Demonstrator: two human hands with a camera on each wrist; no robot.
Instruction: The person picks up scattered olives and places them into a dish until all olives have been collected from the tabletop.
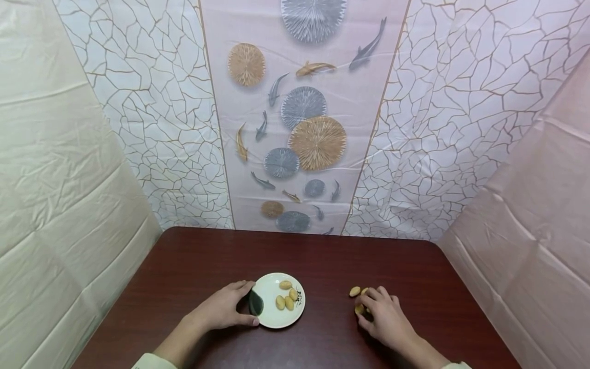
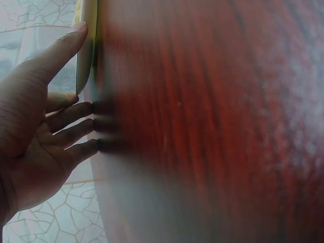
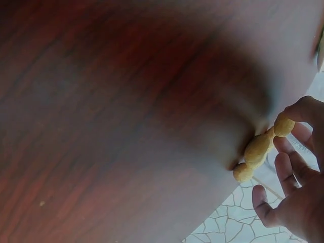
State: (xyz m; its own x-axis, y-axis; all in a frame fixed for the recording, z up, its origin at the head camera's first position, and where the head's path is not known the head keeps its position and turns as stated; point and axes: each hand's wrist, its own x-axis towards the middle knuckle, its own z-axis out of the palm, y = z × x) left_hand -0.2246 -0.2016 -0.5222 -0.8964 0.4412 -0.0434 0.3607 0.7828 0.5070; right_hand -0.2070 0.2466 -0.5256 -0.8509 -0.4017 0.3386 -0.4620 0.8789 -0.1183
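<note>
1. Head view: The plate (image 1: 271,288) lay just beyond the left hand (image 1: 223,307), on the side facing the right hand (image 1: 387,315). It was round, pale and glossy, with a dark green patch by the left thumb and index finger. Small dark marks, like characters, stood on the rim farthest from that hand; they were too small to read. Four yellow-tan oval pieces (image 1: 280,302) rested on it, on the half away from the left hand. More loose pieces (image 1: 354,291) lay on the dark red table (image 1: 322,256) at the right hand's fingertips, partly covered by them.

2. Left wrist view: The left hand was grasping the plate's rim between thumb and index finger, its other fingertips on the table below. The plate appeared nearly edge-on, smooth and pale.

3. Right wrist view: The right hand appeared to be pinching one yellowish piece (image 3: 284,126), matte and rounded, between thumb and index finger, though blur left this slightly uncertain. Similar pieces sat just beside its fingertips.
</note>
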